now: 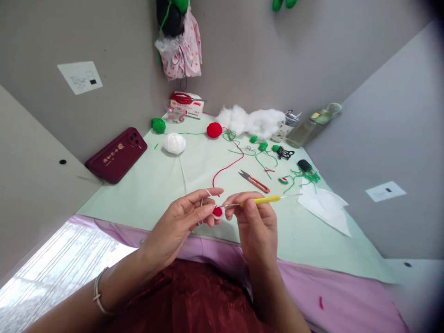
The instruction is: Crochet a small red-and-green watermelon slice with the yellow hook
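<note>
Between thumb and fingers, my left hand [189,210] pinches a small round crochet piece [217,212], red in the middle with a white edge. White yarn loops over its raised index finger and trails back to a white yarn ball [174,144]. My right hand [255,222] grips a crochet hook [267,200] by its yellow handle, the metal tip at the piece's upper edge. From the red yarn ball [214,130] a red strand runs forward, ending just behind the crochet piece.
Orange thread snips [255,181] lie behind my right hand. A maroon phone [116,155] rests at left. Along the back are a green yarn ball [158,125], white stuffing [249,121] and a bottle [312,125]. Green scraps and white paper [324,206] lie at right.
</note>
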